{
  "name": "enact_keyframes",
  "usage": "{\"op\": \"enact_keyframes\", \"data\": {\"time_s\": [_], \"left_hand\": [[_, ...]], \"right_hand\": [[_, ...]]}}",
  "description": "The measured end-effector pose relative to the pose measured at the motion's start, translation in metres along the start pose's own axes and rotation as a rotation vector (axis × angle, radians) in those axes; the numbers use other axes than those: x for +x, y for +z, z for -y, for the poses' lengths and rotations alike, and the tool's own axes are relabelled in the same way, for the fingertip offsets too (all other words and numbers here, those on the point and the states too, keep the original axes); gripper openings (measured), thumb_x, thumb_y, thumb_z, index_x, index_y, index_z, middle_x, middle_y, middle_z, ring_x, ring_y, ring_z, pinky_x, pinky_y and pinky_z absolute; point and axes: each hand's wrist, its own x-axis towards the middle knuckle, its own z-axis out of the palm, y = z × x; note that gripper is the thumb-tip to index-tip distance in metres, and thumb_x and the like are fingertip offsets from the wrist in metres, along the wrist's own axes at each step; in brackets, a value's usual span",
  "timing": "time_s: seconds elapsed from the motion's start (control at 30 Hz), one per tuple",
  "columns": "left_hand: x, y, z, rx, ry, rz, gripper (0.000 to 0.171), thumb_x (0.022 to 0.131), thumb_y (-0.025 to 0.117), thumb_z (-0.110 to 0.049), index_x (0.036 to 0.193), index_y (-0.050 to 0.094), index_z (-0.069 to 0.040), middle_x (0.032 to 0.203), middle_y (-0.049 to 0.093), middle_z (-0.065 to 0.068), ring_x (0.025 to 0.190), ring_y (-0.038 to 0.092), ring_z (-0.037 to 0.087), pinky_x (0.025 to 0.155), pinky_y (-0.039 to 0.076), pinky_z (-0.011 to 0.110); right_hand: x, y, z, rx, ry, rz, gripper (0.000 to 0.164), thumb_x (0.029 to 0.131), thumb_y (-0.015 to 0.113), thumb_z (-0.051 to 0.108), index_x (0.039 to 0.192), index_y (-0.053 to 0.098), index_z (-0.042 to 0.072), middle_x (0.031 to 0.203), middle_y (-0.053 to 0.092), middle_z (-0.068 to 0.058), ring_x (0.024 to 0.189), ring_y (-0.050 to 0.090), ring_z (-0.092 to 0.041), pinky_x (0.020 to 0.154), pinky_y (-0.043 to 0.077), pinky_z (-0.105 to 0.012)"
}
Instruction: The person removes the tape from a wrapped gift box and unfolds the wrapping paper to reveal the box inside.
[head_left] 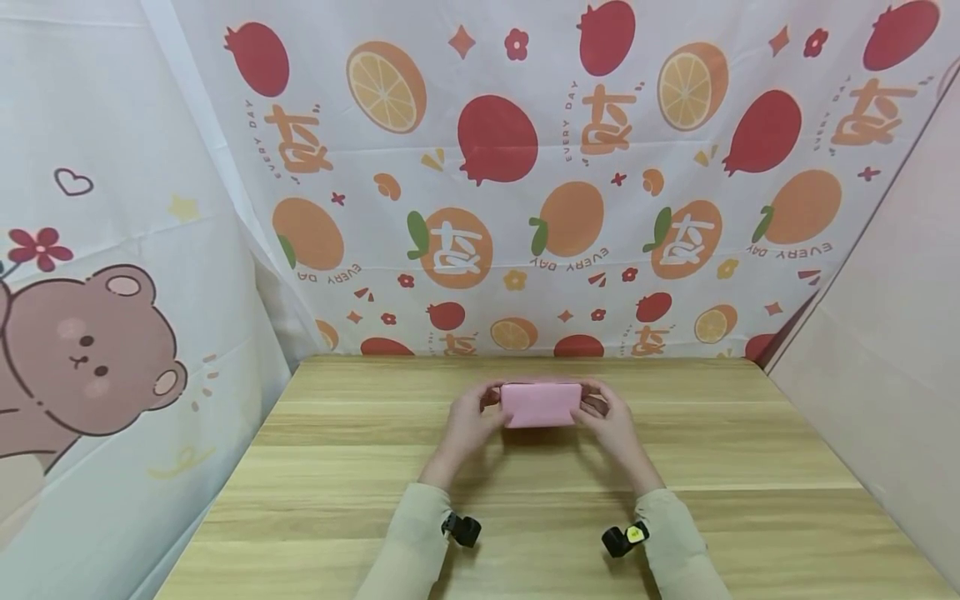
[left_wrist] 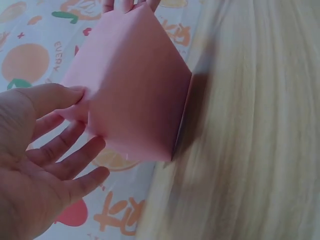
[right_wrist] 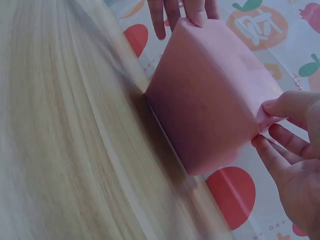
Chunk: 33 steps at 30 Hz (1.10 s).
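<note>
A pink box [head_left: 541, 406] with smooth, plain sides is held between two hands near the far edge of the wooden table. My left hand [head_left: 476, 417] pinches its left upper corner between thumb and forefinger, the other fingers spread beside it. At the opposite upper corner, my right hand [head_left: 604, 415] pinches the box [right_wrist: 210, 100] the same way, thumb [right_wrist: 280, 106] on top. The lower edge of the box [left_wrist: 140, 90] is right at the tabletop, with a dark shadow along it. Its far side is hidden in the head view.
The wood-grain table [head_left: 540, 533] reaches back to a fruit-print cloth [head_left: 517, 208] hung behind it. A cloth with a bear print [head_left: 90, 350] hangs at the left, a pale one [head_left: 900, 333] at the right. Small black cameras [head_left: 461, 529] sit on both wrists.
</note>
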Motion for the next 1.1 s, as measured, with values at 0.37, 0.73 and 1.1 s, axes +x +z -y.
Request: {"op": "enact_keyframes", "data": {"time_s": [0.37, 0.73, 1.1], "left_hand": [[-0.003, -0.009, -0.003, 0.297, 0.124, 0.103, 0.031, 0.084, 0.077, -0.016, 0.108, 0.058, -0.013, 0.098, 0.070, 0.004, 0.096, 0.066, 0.021, 0.087, 0.053, 0.041], [-0.004, -0.018, -0.001, 0.466, 0.264, 0.181, 0.028, 0.079, 0.081, -0.018, 0.095, 0.058, -0.015, 0.091, 0.067, -0.001, 0.087, 0.064, 0.020, 0.079, 0.052, 0.033], [-0.006, -0.015, 0.010, 0.584, 0.309, 0.213, 0.029, 0.079, 0.081, -0.028, 0.092, 0.057, -0.020, 0.086, 0.066, -0.007, 0.080, 0.059, 0.009, 0.079, 0.050, 0.033]], "right_hand": [[-0.002, -0.008, 0.001, -0.270, -0.102, 0.054, 0.033, 0.082, 0.074, 0.001, 0.113, 0.060, -0.001, 0.113, 0.066, -0.020, 0.111, 0.064, -0.033, 0.093, 0.055, -0.035], [-0.006, -0.009, 0.013, -0.613, -0.240, 0.184, 0.029, 0.080, 0.076, 0.003, 0.106, 0.065, 0.006, 0.106, 0.070, -0.010, 0.104, 0.067, -0.029, 0.093, 0.054, -0.045], [-0.010, -0.010, 0.007, -0.724, -0.261, 0.247, 0.024, 0.080, 0.077, 0.006, 0.096, 0.061, 0.016, 0.096, 0.066, 0.001, 0.093, 0.063, -0.019, 0.082, 0.056, -0.042]]}}
